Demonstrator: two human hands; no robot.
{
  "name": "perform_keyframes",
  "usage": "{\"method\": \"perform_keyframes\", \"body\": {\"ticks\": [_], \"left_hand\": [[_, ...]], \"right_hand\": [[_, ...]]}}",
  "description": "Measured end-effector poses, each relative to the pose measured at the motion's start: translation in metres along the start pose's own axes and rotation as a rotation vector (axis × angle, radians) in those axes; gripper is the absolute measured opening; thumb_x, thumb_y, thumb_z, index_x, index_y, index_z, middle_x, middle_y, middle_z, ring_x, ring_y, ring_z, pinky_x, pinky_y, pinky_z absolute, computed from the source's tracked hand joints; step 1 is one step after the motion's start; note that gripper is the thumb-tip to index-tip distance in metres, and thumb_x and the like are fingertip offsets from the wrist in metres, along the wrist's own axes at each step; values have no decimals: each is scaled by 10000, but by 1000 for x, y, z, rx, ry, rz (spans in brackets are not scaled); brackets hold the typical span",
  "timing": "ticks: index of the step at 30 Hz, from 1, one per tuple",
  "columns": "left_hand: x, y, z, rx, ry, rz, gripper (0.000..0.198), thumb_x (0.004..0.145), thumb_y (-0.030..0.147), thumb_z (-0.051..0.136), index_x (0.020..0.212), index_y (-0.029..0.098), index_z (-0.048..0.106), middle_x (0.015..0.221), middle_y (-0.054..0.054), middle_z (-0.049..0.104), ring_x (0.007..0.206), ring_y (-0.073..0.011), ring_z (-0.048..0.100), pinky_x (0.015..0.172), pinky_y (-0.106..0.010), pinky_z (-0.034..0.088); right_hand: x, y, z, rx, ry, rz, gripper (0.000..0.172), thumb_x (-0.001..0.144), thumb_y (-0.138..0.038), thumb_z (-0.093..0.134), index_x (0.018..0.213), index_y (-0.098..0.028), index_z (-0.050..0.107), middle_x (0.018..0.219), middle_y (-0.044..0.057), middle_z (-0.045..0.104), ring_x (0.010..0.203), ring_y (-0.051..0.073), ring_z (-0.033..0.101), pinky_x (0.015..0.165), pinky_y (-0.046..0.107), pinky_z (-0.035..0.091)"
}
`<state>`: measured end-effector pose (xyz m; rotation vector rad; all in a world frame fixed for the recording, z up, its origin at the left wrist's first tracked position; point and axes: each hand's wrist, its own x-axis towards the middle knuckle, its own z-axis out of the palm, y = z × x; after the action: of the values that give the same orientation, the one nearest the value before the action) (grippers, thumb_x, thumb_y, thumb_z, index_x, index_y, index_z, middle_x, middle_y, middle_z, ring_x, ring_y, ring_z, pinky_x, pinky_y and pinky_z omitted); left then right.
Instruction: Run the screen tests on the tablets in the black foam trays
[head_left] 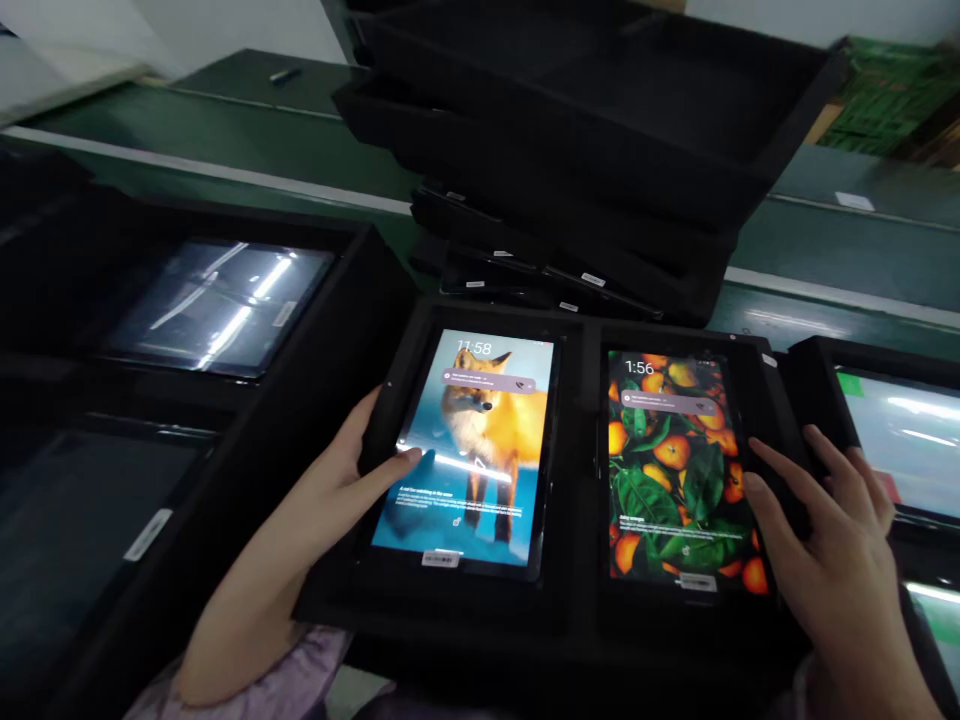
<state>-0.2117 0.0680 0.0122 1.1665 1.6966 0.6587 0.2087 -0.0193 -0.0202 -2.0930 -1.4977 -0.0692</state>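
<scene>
A black foam tray point(581, 612) with two compartments lies in front of me, a lit tablet in each. The left tablet point(469, 450) displays a fox and 11:58; the right tablet point(679, 470) displays oranges and 1:56. My left hand point(360, 470) is closed around the tray's left wall, thumb over the fox screen's edge, its other fingers mostly hidden behind the wall. My right hand point(836, 530) has its fingers apart and stretched out. Its thumb and index tip are at the right edge of the orange-picture tablet, its other fingertips over the tray's right side.
Another black tray point(360, 290) on the left holds dark, glossy tablets point(225, 305). Behind, black trays point(585, 110) are piled unevenly above dark tablets point(592, 285) with white labels. More lit tablets point(911, 435) are at right. A green crate point(885, 95) stands far right.
</scene>
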Motion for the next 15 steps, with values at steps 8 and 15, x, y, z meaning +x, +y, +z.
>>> {"method": "perform_keyframes", "body": {"ticks": [8,15], "left_hand": [[26,-2,2,115,48,117,944,909,582,796,1737,255,482,1722,-133,636,1564,-463,623,1270,-602,576],[42,18,12,-13,154,99,700,1027,556,646,1667,275,614,1693,-59,681,1627,-369,576,1355,-491,491]], "right_hand": [[-1,-8,-10,87,-23,-211,410,1117,-613,573,1180,-354,884,1709,51,626,1683,482,439,1263,774,485],[3,-2,-4,89,-59,-361,337,1123,-485,617,1034,-333,904,1656,41,675,1686,481,435,1258,775,503]]}}
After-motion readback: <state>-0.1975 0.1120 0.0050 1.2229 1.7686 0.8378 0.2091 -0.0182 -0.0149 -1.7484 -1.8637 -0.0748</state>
